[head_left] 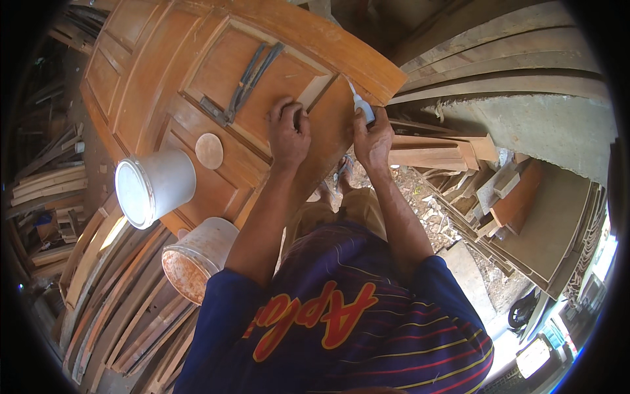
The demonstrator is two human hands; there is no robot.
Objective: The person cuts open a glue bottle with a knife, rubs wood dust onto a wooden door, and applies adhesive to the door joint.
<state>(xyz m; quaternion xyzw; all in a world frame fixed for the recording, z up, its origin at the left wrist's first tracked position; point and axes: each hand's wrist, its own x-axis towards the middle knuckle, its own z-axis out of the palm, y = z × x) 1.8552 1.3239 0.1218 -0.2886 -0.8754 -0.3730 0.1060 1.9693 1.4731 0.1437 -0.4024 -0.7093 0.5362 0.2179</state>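
A brown panelled wooden door [262, 65] lies flat in front of me. In my right hand [373, 139], near the door's right end, is a small whitish squeeze bottle [364, 110] with a long thin nozzle. Its tip points up and left, close to the door surface. My left hand [289, 134] is over the door's lower panel, fingers curled together; whatever they may hold is hidden. Just beyond it, a dark metal tool with two long handles, like pincers [248, 82], lies across a panel. A round, flat tan disc [209, 151] rests on the door further left.
A white bucket [167, 180] and a stained bucket [200, 256] stand at the door's left side. Long boards [138, 295] are stacked at lower left, more planks [505, 59] at upper right. A concrete block wall [545, 131] and wood offcuts [499, 190] are on the right.
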